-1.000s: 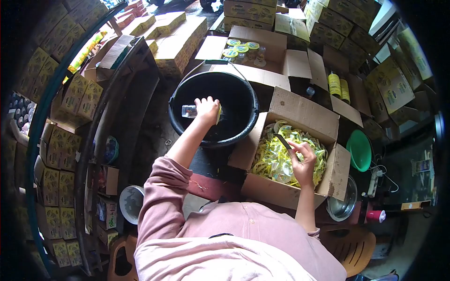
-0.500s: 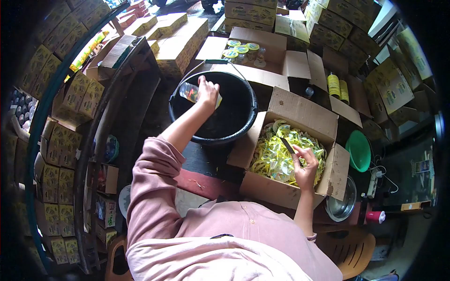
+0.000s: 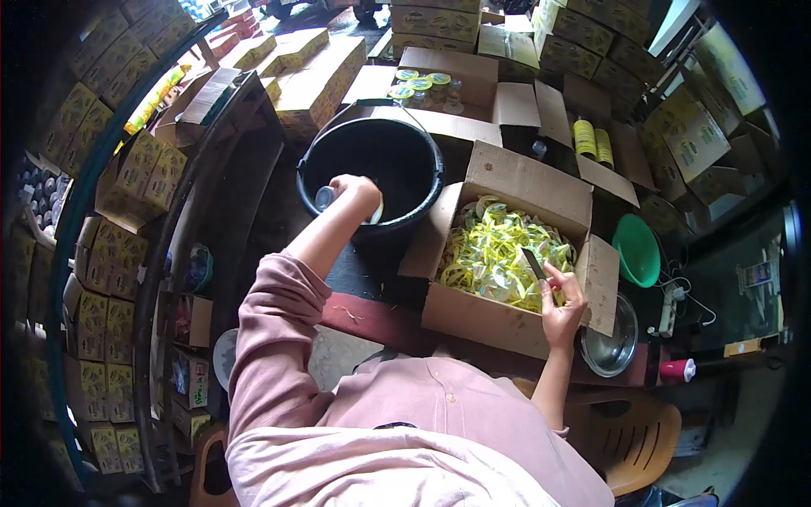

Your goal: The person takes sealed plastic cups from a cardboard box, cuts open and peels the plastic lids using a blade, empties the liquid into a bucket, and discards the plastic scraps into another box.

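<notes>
My left hand (image 3: pixel 356 194) is closed around a small clear plastic cup (image 3: pixel 325 198), tilted sideways inside the near part of a black bucket (image 3: pixel 438 173). The hand covers most of the cup, so its contents do not show. In my right hand (image 3: pixel 564 308) a dark, thin-bladed knife (image 3: pixel 533 263) points up and away, its handle between thumb and fingers. That hand hovers over the near right side of an open cardboard box (image 3: pixel 486 319) filled with yellow-green plastic strips and lid scraps (image 3: pixel 498 253).
Behind the bucket, an open carton (image 3: pixel 452 63) holds several lidded cups (image 3: pixel 416 83). Yellow lid stacks (image 3: pixel 593 142) stand in another carton. A green bowl (image 3: pixel 636 250), a metal basin (image 3: pixel 610 342) and a power strip (image 3: pixel 668 313) lie at right. Stacked boxes surround the table.
My left hand has moved down toward the bucket's near wall, turning the cup. My right hand with the knife has shifted slightly right. The view has tilted a little.
</notes>
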### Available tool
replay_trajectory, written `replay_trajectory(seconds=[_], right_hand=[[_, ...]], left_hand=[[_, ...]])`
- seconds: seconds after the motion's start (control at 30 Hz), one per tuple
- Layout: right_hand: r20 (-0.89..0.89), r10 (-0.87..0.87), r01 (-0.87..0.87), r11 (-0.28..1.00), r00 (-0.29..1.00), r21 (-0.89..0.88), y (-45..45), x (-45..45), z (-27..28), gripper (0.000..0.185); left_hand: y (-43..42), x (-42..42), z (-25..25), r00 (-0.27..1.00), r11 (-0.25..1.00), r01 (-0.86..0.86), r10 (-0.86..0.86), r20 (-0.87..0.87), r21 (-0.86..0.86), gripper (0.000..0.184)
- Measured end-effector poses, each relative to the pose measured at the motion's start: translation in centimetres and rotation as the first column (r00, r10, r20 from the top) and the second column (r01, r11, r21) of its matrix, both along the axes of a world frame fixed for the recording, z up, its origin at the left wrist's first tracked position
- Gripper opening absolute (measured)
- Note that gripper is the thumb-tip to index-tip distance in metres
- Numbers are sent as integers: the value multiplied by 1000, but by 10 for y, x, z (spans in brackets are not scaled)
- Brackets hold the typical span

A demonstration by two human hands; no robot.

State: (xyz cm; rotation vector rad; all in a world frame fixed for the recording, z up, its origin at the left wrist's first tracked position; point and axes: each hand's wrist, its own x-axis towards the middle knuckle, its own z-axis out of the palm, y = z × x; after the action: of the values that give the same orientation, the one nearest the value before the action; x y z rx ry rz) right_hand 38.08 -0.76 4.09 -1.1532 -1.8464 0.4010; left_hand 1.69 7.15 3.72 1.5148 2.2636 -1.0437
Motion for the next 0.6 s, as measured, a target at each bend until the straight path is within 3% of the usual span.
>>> replay_trajectory(seconds=[0.07, 0.1, 0.13, 0.2, 0.23, 0.27, 0.33, 0.37, 0.4, 0.43, 0.47, 0.53, 0.57, 0.6], right_hand=[[19, -23, 22, 1000, 1000, 6, -6, 12, 2, 24], [-15, -17, 17, 1000, 1000, 23, -7, 16, 4, 23], [-11, -28, 28, 999, 1000, 20, -10, 21, 5, 23], [-6, -50, 50, 999, 999, 16, -14, 31, 7, 23], [-9, -54, 54, 998, 999, 26, -17, 34, 8, 23], [-21, -62, 62, 998, 998, 21, -20, 36, 9, 24], [-32, -85, 85, 996, 996, 11, -24, 45, 10, 26], [-14, -80, 81, 997, 997, 12, -26, 52, 8, 25], [-198, -87, 74, 995, 976, -74, -29, 59, 3, 26], [-375, -106, 50, 987, 921, -155, -33, 64, -4, 26], [-539, -135, 12, 974, 831, -225, -33, 69, -11, 26], [-766, -230, 30, 963, 600, -266, -30, 78, -22, 28], [-828, -265, -17, 949, 494, -314, -31, 84, -24, 28], [-874, -305, -68, 932, 379, -355, -33, 92, -26, 27]], left_hand=[[1, -1, 7, 998, 997, -68, 69, -13, 35, 48], [-3, 0, 20, 998, 971, -48, 54, -22, 233, 45], [-1, -9, 8, 997, 858, 43, -5, -76, 511, 48], [-6, -9, 20, 996, 797, 83, -49, -74, 598, 53], [-2, -7, 29, 997, 974, -71, 74, -5, 214, 49], [-12, 1, 37, 998, 998, -56, 56, -25, 5, 61], [-9, -11, 25, 992, 993, -115, 115, -50, 1, 65], [-7, -17, 22, 993, 986, -118, 118, 4, 119, 65], [-9, -12, 27, 991, 964, -128, 117, 59, 233, 65], [-18, -4, 29, 996, 993, -49, 57, -74, 109, 62], [-4, -14, 15, 978, 967, -202, 192, -79, -153, 60], [-11, -7, 33, 994, 987, -99, 105, -37, 130, 62], [-12, -7, 32, 995, 986, -50, 63, -78, 161, 66], [-6, -5, 34, 986, 985, -133, 121, -112, -109, 65]])
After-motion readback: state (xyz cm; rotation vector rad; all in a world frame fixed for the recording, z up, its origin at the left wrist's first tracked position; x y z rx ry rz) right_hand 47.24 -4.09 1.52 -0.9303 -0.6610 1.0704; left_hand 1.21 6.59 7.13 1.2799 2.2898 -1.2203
